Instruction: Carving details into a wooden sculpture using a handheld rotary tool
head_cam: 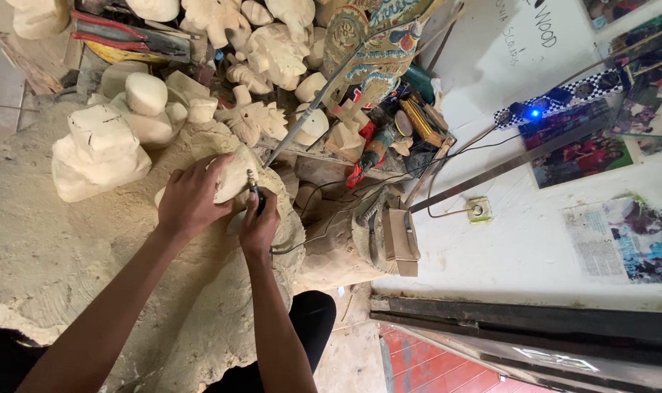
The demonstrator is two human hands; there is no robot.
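Just left of the frame's middle, the left hand [189, 200] closes its grip around a pale wooden carving [233, 178], steadying it on the big sawdust-covered block [47, 255]. To its right, the right hand [258, 225] pinches a slim rotary tool [254, 191] like a pen, tip against the carving, its black cord [331, 229] trailing toward the wall socket [478, 210].

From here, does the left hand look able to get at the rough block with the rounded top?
Probably yes: the block lies unobstructed beside the left hand, but that hand grips a pale carving.

left hand [191, 200] grips pale wood carving [233, 177] | right hand [259, 222] holds small rotary tool [254, 191] against it
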